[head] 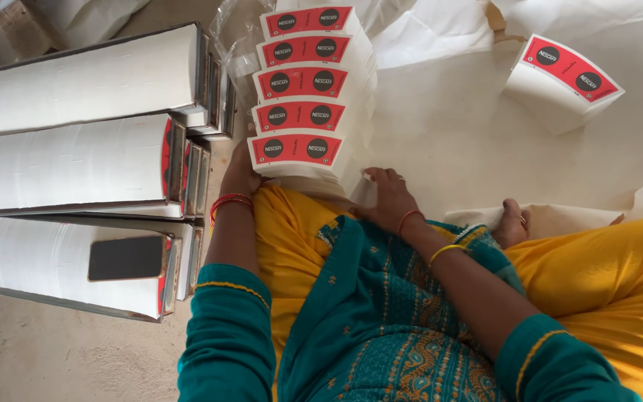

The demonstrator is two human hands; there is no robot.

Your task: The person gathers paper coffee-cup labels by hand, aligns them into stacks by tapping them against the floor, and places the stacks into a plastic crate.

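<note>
Long stacks (76,160): three white bundles lie left of the row, well apart from the hands.
Row (303,93): five red-topped stacks of fan-shaped paper blanks, leaning one on another, directly before the lap.
Loose stack (562,82): alone, right of the row.
Phone (126,257): dark, on the nearest long stack.
Left hand (241,173): pressed on the row's near left side, mostly hidden.
Right hand (388,197): spread flat on its right side.
Risk: I think uneven pressing can make the row slide and fan out.

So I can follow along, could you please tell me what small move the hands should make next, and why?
Probably lift the nearest stack: the left hand and right hand already flank it, at the near end of the row of stacks.
</note>
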